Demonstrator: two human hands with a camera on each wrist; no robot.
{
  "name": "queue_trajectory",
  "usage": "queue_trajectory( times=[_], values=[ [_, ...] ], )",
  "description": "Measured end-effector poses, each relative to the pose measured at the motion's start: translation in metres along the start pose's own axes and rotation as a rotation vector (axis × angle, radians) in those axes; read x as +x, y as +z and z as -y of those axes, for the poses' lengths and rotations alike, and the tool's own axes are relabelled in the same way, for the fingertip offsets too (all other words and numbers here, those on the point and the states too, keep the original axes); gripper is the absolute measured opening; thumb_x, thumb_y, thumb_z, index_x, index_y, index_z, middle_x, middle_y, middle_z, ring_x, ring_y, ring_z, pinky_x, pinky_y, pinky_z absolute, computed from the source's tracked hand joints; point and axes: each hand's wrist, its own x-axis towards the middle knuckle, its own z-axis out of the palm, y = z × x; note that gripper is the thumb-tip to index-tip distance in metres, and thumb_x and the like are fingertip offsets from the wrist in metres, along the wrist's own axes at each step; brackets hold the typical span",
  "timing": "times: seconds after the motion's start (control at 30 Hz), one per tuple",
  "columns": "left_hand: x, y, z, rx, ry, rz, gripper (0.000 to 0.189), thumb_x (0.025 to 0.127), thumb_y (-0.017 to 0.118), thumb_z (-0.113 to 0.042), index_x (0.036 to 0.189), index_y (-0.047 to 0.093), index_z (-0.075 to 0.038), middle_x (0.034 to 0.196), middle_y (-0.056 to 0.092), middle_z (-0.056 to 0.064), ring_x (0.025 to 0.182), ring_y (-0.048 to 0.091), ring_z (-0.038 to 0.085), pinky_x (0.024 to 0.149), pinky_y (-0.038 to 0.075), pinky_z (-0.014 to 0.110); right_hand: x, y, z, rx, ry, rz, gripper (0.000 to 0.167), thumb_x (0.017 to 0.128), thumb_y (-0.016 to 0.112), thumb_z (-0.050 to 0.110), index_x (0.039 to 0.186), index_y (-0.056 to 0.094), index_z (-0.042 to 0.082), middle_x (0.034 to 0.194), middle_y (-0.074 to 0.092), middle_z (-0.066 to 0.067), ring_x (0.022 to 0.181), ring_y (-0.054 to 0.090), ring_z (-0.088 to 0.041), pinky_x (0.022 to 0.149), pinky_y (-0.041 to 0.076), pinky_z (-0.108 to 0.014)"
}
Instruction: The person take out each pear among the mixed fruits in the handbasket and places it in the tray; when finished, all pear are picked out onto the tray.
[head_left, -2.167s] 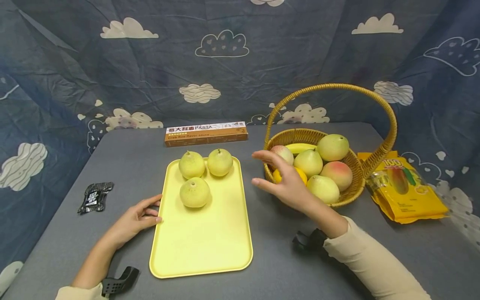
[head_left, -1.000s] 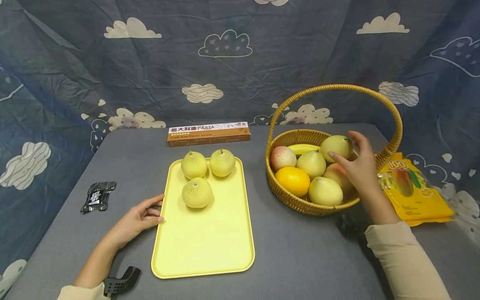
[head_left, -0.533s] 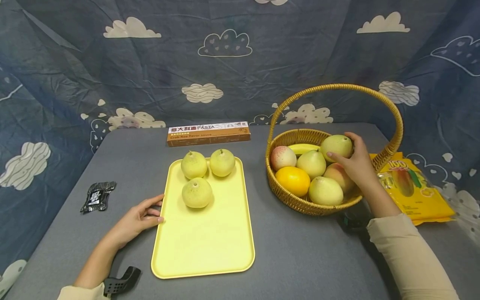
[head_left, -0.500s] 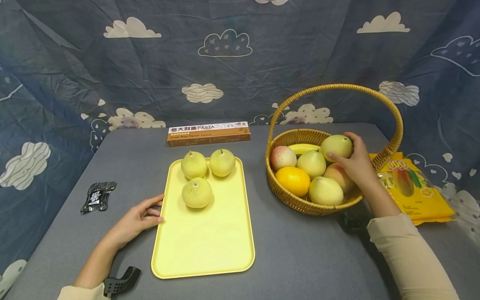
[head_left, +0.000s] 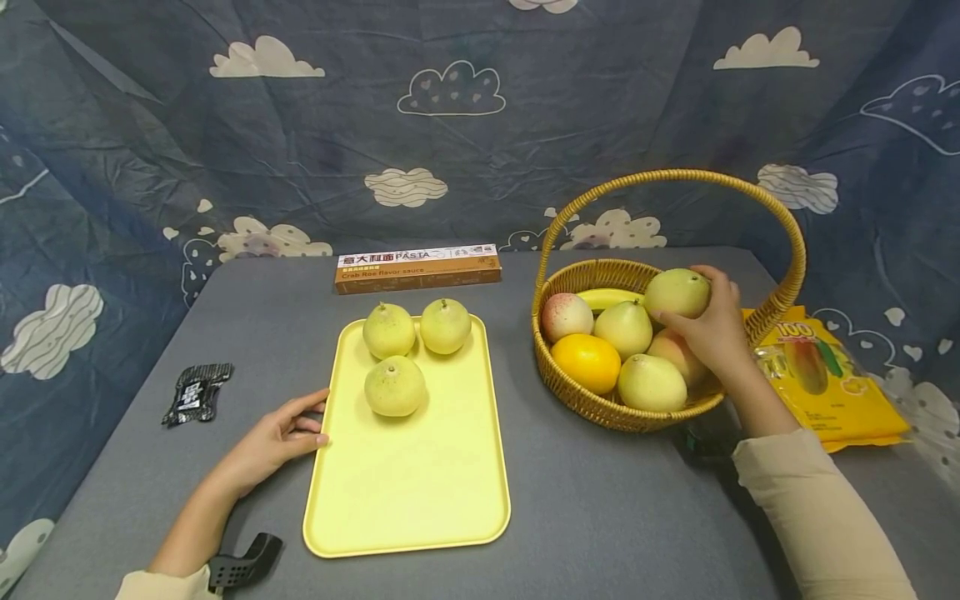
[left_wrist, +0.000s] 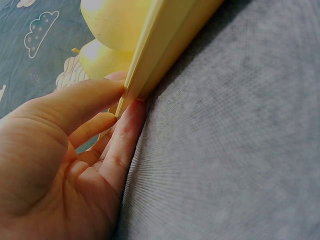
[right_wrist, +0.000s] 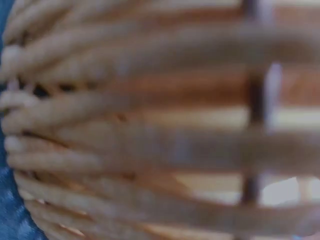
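Observation:
At the tray's left edge, my left hand [head_left: 273, 439] pinches the rim of a yellow tray [head_left: 412, 492]; in the left wrist view the thumb lies against the rim and fingertips touch its underside. Three round yellow-green fruits [head_left: 394, 386] with short stems sit on the tray's far half. Inside the wicker basket [head_left: 600, 408], my right hand [head_left: 716, 325] grips a round green fruit [head_left: 677, 292], thumb in front and fingers behind. Around it lie a banana [head_left: 607, 298], peaches [head_left: 567, 317], an orange-yellow fruit [head_left: 587, 363] and pale pear-shaped fruits [head_left: 651, 383]. Basket weave [right_wrist: 150, 145] fills the right wrist view.
A tall basket handle [head_left: 667, 175] arches over the fruit. Behind the tray lies a pasta box [head_left: 417, 271]. A yellow snack bag [head_left: 825, 383] is right of the basket, and a small black packet [head_left: 197, 394] is at the left.
My right hand has moved rightward from the basket's front left to the green fruit and now grips it. That fruit has shifted slightly right. The left hand stays at the tray.

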Motion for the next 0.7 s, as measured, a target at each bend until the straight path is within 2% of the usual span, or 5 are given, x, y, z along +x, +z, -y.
queue_trajectory(
  times=[0.2,0.37,0.43,0.53,0.7],
  values=[
    [0.000,-0.001,0.000,0.000,-0.011,-0.003,0.064,0.083,0.065,-0.009,0.137,0.032,0.002,0.121,0.040,0.020,0.090,0.053,0.010,0.073,0.046,0.022,-0.017,0.001,0.018,0.059,-0.031,-0.120,0.081,0.071,0.077,0.029,0.137,0.032,0.016,0.121,0.028,-0.017,0.105,0.035,-0.032,0.085,0.034,-0.049],
    [0.000,0.000,0.000,-0.006,-0.004,0.001,0.063,0.083,0.064,-0.008,0.137,0.032,0.002,0.120,0.040,0.021,0.091,0.053,0.011,0.073,0.046,0.022,-0.037,0.004,0.049,0.155,-0.160,-0.186,0.077,0.066,0.080,0.011,0.133,0.042,0.016,0.113,0.034,-0.005,0.099,0.038,-0.018,0.076,0.040,-0.023],
    [0.000,0.000,0.000,-0.013,0.011,0.003,0.063,0.083,0.063,-0.006,0.137,0.032,0.004,0.120,0.040,0.022,0.090,0.053,0.011,0.073,0.046,0.022,-0.046,0.006,0.065,0.223,-0.219,-0.166,0.078,0.064,0.079,0.002,0.132,0.043,0.013,0.111,0.035,0.000,0.098,0.039,-0.015,0.073,0.041,-0.016],
    [0.000,0.001,-0.001,-0.024,0.027,0.006,0.062,0.084,0.062,-0.004,0.136,0.031,0.005,0.120,0.040,0.023,0.090,0.053,0.011,0.073,0.046,0.022,-0.059,0.012,0.090,0.334,-0.282,-0.081,0.079,0.063,0.077,-0.007,0.132,0.043,0.010,0.113,0.035,0.003,0.099,0.040,-0.015,0.075,0.042,-0.018],
    [-0.001,0.001,-0.004,-0.025,0.017,0.006,0.062,0.084,0.062,-0.004,0.137,0.031,0.004,0.121,0.040,0.023,0.091,0.053,0.011,0.073,0.046,0.022,-0.083,0.025,0.137,0.432,-0.364,0.093,0.077,0.063,0.073,-0.013,0.131,0.039,0.002,0.120,0.036,-0.006,0.106,0.039,-0.018,0.083,0.039,-0.022]
  ],
)
